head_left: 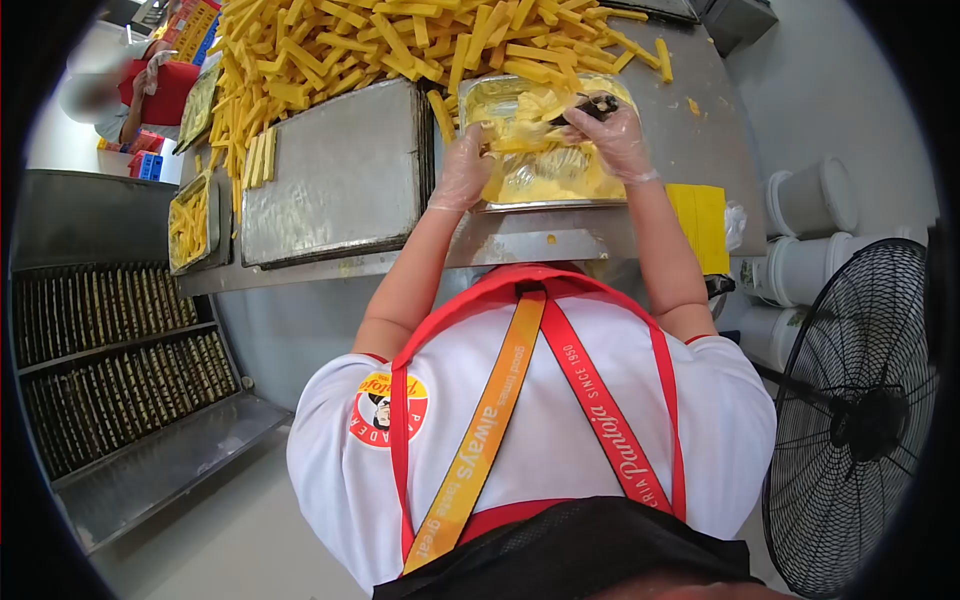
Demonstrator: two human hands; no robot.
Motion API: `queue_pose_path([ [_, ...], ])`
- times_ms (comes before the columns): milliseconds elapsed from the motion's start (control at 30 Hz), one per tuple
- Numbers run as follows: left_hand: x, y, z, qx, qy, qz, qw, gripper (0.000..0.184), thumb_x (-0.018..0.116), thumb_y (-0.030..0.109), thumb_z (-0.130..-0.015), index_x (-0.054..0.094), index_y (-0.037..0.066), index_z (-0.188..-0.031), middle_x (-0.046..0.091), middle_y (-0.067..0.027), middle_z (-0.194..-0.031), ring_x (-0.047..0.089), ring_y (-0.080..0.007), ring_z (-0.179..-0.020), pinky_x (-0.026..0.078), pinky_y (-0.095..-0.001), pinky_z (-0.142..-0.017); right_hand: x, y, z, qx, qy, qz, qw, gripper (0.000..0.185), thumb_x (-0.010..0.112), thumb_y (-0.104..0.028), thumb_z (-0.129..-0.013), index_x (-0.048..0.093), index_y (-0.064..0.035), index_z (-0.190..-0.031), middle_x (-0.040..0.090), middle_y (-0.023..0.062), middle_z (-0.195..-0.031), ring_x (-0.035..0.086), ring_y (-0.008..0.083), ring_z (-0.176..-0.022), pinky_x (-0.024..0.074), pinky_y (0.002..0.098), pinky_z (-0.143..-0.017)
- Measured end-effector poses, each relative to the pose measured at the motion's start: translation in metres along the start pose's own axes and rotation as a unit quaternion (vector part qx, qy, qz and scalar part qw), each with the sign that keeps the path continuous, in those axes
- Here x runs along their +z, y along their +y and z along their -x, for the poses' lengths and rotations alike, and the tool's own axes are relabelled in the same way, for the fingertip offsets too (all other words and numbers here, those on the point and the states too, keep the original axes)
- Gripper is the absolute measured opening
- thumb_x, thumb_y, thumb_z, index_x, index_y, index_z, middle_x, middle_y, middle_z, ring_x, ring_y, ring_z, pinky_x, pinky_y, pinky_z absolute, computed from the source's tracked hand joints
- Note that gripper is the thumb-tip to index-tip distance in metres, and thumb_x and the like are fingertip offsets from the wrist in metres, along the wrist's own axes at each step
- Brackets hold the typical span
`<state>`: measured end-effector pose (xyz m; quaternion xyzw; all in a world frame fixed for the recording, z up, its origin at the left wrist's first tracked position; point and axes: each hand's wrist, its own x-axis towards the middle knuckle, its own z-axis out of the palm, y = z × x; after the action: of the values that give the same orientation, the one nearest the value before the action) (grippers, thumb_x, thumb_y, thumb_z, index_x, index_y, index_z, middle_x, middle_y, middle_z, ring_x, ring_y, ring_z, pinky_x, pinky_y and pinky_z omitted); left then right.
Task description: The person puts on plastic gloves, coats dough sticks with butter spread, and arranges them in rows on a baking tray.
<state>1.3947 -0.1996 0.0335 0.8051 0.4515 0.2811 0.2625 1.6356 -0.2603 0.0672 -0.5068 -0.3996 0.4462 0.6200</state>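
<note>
Metal worktable [705, 150] fills the upper view; tray rack [120, 350] off to the left, floor fan [865, 420] and white buckets [815, 200] off to the right. Co-worker [160, 95] in red and white stands far left, well apart from the person's fingers.

Both hands wear clear gloves, probably for hygiene. Right hand [618, 142]: fingers closed around a dark tool [596, 107], held over the pan; working end not clear. Left hand [463, 172]: fingers bent at the pan's left side, up against yellow stuff; can't tell if they grip a piece, brace the rim or just touch.

Shallow pan [555, 206] sits between and below the fingers, square to the body, likely so both hands reach it without stretching. Yellow spread [590, 185] coats its floor under the right fingers, thicker and lumpier toward the far side.

Beyond the fingertips: big heap of yellow sticks [330, 50], some right up at the pan's far edge, within easy reach I'd guess. Left of the left fingers: flat tray [335, 180], apparently stacked, a few sticks lined up on its far-left corner.
</note>
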Motion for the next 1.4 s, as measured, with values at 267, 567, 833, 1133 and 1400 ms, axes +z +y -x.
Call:
queue_pose_path([
  [267,0.007,-0.007,0.001,0.022,0.017,0.024,0.999,0.043,0.063,0.004,-0.078,0.054,0.001,-0.12,0.066,-0.0267,-0.086,0.066,-0.0439,-0.083,0.052,-0.0461,-0.071,-0.021,0.023,-0.015,0.029,0.047,0.148,0.987,0.016,0.073,-0.004,-0.084,0.064,0.0036,-0.093,0.068,0.0094,-0.083,0.068,0.0181,-0.066,0.0578,0.0294,-0.06],
  [567,-0.016,0.022,0.003,-0.134,-0.014,0.087,0.987,0.031,0.068,0.015,-0.077,0.066,-0.002,-0.102,0.07,-0.0227,-0.089,0.069,-0.0338,-0.081,0.053,-0.0379,-0.073,-0.011,0.051,-0.005,-0.025,0.092,0.032,0.995,0.013,0.072,-0.008,-0.088,0.063,0.0008,-0.093,0.068,0.0082,-0.077,0.068,0.0166,-0.064,0.0582,0.0291,-0.059],
  [833,-0.018,0.008,0.003,-0.127,-0.03,0.099,0.986,0.029,0.069,0.018,-0.076,0.067,-0.001,-0.097,0.07,-0.0199,-0.087,0.069,-0.0321,-0.078,0.053,-0.037,-0.073,0.004,0.031,0.004,-0.005,0.059,-0.046,0.997,0.013,0.072,-0.005,-0.088,0.062,0.0021,-0.093,0.067,0.0096,-0.079,0.068,0.0176,-0.064,0.0596,0.0299,-0.06],
  [1133,-0.026,-0.03,-0.007,0.339,-0.018,-0.099,0.935,0.02,0.06,0.013,-0.085,0.059,0.013,-0.105,0.067,-0.0093,-0.084,0.067,-0.0293,-0.08,0.052,-0.0424,-0.067,0.015,0.005,-0.014,0.082,0.046,-0.03,0.995,0.011,0.067,-0.005,-0.085,0.061,0.0037,-0.089,0.065,0.0091,-0.079,0.068,0.0186,-0.064,0.0579,0.0293,-0.057],
  [1400,-0.029,-0.028,-0.012,0.38,0.015,-0.117,0.917,0.021,0.059,0.011,-0.082,0.06,0.014,-0.103,0.065,-0.0079,-0.082,0.065,-0.029,-0.078,0.052,-0.0433,-0.066,0.021,-0.004,-0.021,0.048,0.016,0.037,0.998,0.011,0.068,-0.005,-0.084,0.062,0.0034,-0.086,0.065,0.0085,-0.074,0.068,0.0179,-0.063,0.0571,0.029,-0.056],
])
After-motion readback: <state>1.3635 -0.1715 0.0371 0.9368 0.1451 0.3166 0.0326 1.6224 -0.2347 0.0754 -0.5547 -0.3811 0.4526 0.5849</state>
